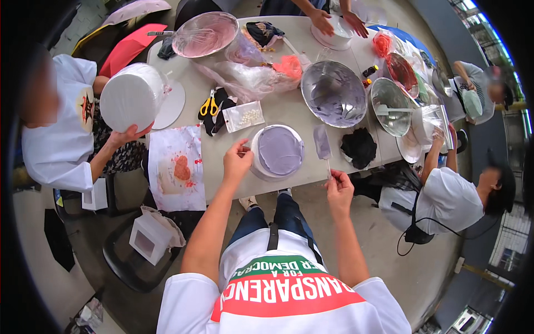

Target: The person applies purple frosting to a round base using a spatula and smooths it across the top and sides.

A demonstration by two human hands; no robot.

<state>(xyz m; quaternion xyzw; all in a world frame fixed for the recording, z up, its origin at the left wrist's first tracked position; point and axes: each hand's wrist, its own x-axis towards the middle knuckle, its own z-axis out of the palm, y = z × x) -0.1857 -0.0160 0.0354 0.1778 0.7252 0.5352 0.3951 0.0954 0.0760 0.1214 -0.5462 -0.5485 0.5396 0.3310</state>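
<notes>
In front of me on the table stands a round white cake form (281, 150), its top covered with lavender icing. My left hand (238, 160) has its fingers curled against the left side of the form. My right hand (339, 189) is closed round the thin handle of a spatula (322, 142). The flat blade is coated with lavender icing and points away from me, just right of the form. Behind the blade sits a big steel mixing bowl (334, 93) smeared with the same lavender.
Nearby lie yellow-handled scissors (209, 106), a bag of white beads (243, 116), a black crumpled cloth (359, 148) and a stained sheet (177, 169). A bowl of pink icing (205, 34) stands behind. Co-workers flank the table; one holds a wrapped white drum (132, 97).
</notes>
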